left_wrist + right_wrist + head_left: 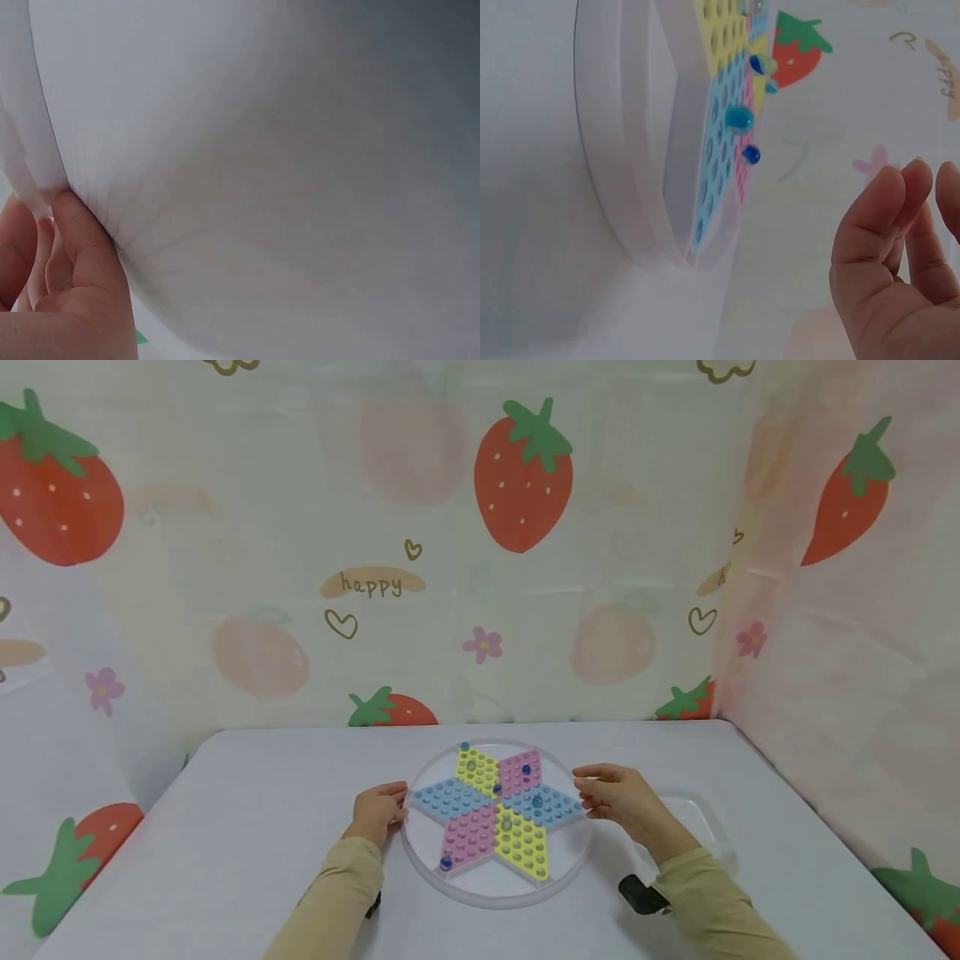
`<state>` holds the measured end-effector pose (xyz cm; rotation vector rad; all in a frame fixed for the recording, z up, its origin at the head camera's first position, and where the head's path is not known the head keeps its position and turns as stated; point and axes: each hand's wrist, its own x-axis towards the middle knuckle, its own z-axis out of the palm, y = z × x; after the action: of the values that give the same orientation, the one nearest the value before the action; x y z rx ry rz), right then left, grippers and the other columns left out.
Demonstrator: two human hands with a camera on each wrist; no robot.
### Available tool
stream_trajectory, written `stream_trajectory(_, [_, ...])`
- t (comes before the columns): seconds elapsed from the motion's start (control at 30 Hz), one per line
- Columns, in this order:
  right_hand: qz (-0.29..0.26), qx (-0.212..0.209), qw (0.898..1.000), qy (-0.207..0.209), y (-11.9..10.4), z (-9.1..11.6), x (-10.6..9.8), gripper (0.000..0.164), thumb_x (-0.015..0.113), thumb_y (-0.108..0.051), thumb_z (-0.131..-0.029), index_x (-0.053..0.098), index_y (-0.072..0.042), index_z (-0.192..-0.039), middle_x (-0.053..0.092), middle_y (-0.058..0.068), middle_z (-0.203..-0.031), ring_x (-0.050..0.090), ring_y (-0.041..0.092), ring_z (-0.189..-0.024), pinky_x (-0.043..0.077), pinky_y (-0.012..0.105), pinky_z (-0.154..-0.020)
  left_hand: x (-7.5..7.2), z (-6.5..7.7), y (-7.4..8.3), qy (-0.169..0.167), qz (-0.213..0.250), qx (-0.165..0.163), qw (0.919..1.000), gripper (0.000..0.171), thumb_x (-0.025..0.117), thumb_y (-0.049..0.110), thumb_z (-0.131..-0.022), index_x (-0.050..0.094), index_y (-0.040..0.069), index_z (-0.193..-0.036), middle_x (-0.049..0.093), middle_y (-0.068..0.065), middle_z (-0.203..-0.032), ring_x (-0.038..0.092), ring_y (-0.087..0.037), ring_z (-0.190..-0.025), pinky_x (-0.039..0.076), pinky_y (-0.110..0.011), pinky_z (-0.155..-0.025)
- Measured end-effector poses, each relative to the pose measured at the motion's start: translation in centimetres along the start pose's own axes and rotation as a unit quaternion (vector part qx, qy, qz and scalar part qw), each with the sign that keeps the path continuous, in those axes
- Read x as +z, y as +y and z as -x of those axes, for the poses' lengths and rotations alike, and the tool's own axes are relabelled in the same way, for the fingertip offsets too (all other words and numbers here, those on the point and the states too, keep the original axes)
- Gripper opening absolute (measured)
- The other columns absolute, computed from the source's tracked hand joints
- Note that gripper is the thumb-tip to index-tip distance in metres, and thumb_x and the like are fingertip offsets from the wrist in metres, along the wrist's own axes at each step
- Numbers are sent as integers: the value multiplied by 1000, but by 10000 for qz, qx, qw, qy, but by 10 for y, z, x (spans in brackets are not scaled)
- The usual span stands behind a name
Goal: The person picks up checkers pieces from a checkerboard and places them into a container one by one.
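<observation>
A round white Chinese checkers board (497, 902) lies on the table, with a six-pointed star of yellow, pink and blue points dotted with holes. My left hand (377, 810) holds the board's left rim between thumb and fingers; the left wrist view shows the fingertips right at that edge. Off the right rim, my right hand (618, 797) hovers with loosely bent fingers and nothing between them. Several glass marbles sit on the star, among them a teal marble (739, 119), a blue marble (527, 769) and another blue marble (446, 863) at the lower pink tip.
A clear shallow tray (701, 814) stands on the white table (285, 827) behind the right forearm, which partly hides it. A strawberry-printed curtain (480, 610) closes off the back and both sides. Dark wrist camera mounts show below both sleeves.
</observation>
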<state>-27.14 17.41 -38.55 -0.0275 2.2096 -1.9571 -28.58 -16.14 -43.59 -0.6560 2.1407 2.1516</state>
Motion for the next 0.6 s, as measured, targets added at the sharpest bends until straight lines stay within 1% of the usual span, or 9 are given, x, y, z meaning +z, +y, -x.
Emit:
stream_trajectory(0.23, [-55,0,9999,-155,2,-4,21,39,61,-10,-95,53,11,-127,62,10,-82,58,14,-68,52,26,-64,0,-1,-1,-43,-33,22,10000,52,49,-22,-85,50,-10,-135,47,-25,-140,46,-35,-128,45,-31,-78])
stream_trajectory(0.4, [-125,4,9991,-413,1,-5,33,38,60,-7,-95,53,12,-127,63,10,-84,59,14,-68,53,27,-65,-2,-2,-3,-64,-50,20,10000,52,49,-22,-85,49,-10,-136,47,-25,-139,46,-36,-128,45,-32,-78])
stream_trajectory(0.6, [-94,-1,9974,-716,1,-7,47,41,62,-9,-94,53,11,-129,63,10,-88,59,13,-69,52,27,-67,-1,-10,-6,-58,31,-19,10000,52,49,-23,-85,50,-9,-135,47,-25,-139,46,-35,-128,45,-33,-82])
